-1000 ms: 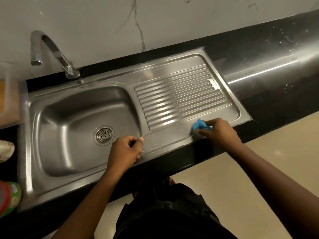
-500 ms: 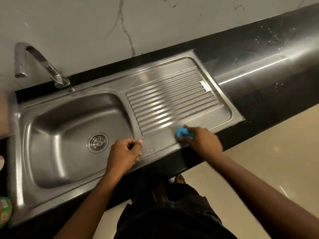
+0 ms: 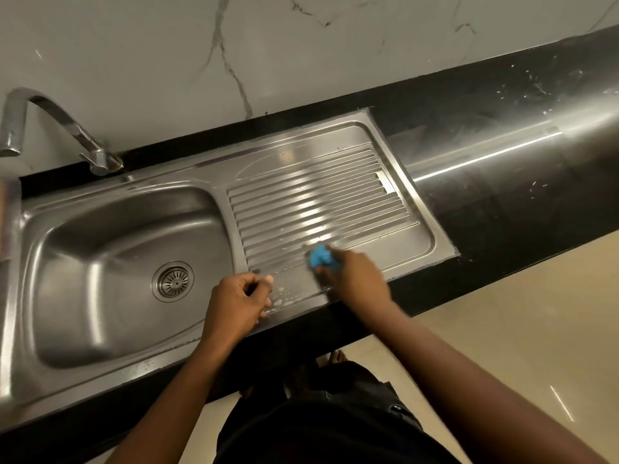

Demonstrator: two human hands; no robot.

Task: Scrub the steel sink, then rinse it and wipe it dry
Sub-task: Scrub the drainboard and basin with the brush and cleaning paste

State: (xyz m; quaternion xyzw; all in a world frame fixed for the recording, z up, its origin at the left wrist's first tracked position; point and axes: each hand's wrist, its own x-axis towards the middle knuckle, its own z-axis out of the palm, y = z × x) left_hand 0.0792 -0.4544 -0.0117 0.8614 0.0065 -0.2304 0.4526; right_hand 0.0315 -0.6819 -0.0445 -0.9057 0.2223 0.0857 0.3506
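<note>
Steel sink (image 3: pixel 83 279), left edge cut off. Blurred right hand (image 3: pixel 358 279) clutches a blue scrubber (image 3: pixel 320 257) on the drainboard (image 3: pixel 318 202)'s near ribs. The left hand (image 3: pixel 234 303), loosely fisted, seemingly empty, rests on the front rim.

Right hand (image 3: pixel 358 279) is pressing a blue pad (image 3: pixel 321 257) onto the drainboard (image 3: pixel 318 195).
The hand is gripping the pad at the near end of the ribs and is blurring with motion. The left hand (image 3: pixel 234 303), fingers curled, is resting on the front rim of the sink (image 3: pixel 100 380), just beside a patch of suds (image 3: pixel 284 298). The tap (image 3: pixel 60 118) is arching over the basin's back left corner, and a black counter (image 3: pixel 502 212) is running off to the right.
</note>
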